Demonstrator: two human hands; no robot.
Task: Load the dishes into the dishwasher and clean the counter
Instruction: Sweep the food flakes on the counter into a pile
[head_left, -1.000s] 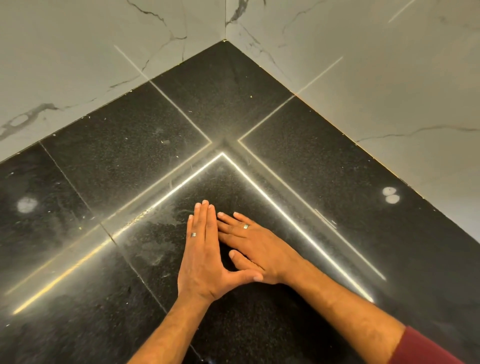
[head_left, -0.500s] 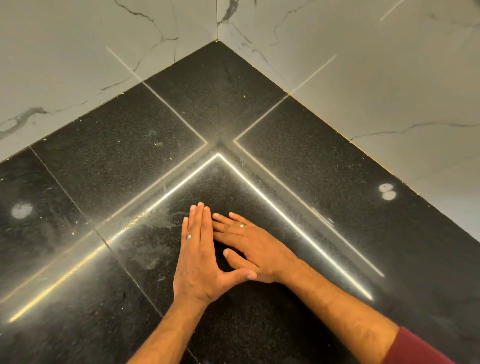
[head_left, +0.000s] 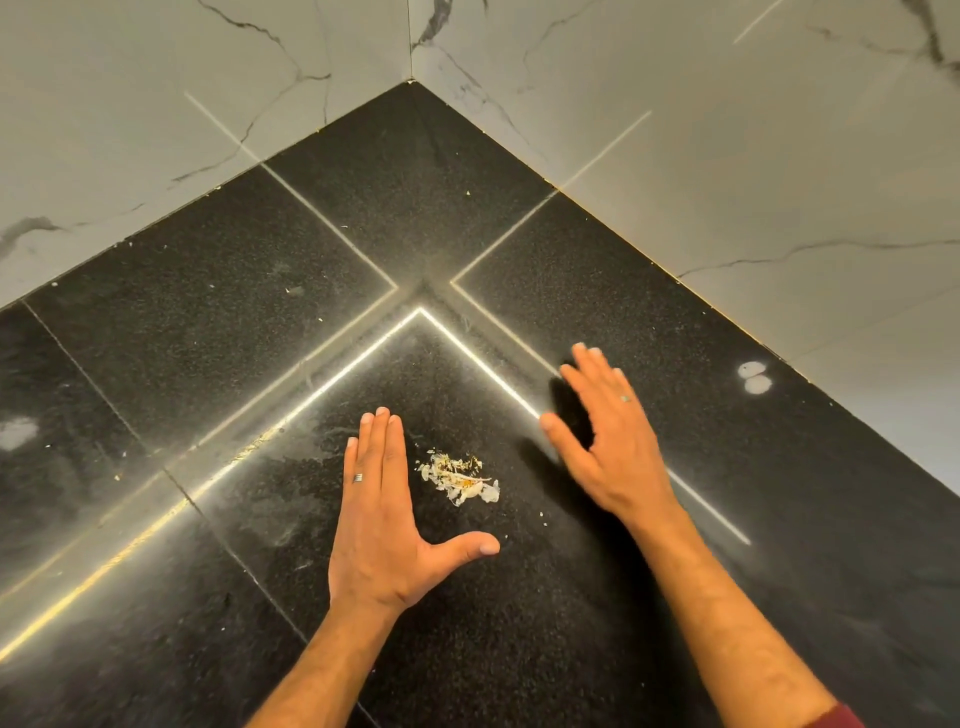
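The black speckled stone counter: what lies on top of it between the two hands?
On the black speckled stone counter, a small pile of pale food scraps lies between the left hand and right hand. Anything under the left palm is hidden.

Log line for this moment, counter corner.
phase: gathering crumbs | left hand: flat on counter, beside crumb pile | right hand: open, lifted, apart from pile | dishes: none in view

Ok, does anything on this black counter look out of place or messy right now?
Yes. A small pile of pale food scraps lies on the counter between the left hand and right hand. A few stray crumbs sit apart from it.
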